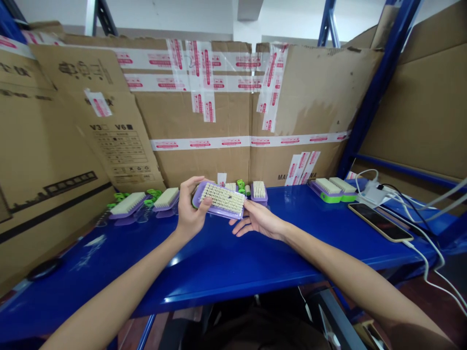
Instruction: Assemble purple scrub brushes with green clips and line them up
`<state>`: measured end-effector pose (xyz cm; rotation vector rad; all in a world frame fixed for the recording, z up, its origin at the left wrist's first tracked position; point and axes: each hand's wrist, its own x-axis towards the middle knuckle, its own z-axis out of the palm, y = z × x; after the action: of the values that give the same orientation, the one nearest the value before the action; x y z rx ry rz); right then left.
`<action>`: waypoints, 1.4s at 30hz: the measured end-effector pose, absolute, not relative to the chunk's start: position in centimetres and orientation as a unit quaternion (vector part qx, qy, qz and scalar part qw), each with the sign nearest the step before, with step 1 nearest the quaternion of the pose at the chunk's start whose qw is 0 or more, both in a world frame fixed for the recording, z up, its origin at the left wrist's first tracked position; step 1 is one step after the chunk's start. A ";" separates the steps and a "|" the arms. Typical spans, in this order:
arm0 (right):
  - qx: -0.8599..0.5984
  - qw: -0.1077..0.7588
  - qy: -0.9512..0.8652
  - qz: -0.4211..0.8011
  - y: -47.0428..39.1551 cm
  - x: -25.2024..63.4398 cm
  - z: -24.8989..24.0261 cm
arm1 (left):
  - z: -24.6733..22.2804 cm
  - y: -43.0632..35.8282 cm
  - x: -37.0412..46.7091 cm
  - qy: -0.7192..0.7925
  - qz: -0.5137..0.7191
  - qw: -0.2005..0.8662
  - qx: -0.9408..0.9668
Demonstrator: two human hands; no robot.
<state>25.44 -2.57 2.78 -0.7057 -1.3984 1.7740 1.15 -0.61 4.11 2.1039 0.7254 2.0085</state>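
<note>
A purple scrub brush (221,198) with rows of pale bristles is held up over the blue shelf, bristles towards me and slightly tilted. A small dark mark shows among its bristles. My left hand (190,211) is closed round the brush's left end, with the thumb on the bristle side. At the right end, my right hand (265,219) grips the corner between thumb and forefinger, its other fingers loosely spread below. Behind the held brush stand another purple brush (259,190) and a small green part (241,185), partly hidden.
More brushes (127,204) with green parts (153,195) sit at the back left of the blue shelf (233,262). Two brushes (330,188) lie at the right, near a phone (379,221) and white cables (430,253). Taped cardboard (204,112) walls the back.
</note>
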 end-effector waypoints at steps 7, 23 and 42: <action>-0.287 0.377 -0.542 0.694 -2.2 25.5 2.2 | 4.0 -0.2 0.7 0.219 0.647 0.019 0.730; -0.326 0.430 -0.566 0.622 -2.2 25.7 2.8 | 4.0 0.3 0.9 0.239 0.701 0.112 0.663; -0.340 0.419 -0.567 0.623 -2.6 25.4 3.5 | 4.0 1.1 0.5 0.352 0.722 0.093 0.589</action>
<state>25.37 -2.64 3.54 -0.8527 -1.4218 1.5622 0.47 1.10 3.99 1.7492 1.0437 2.1423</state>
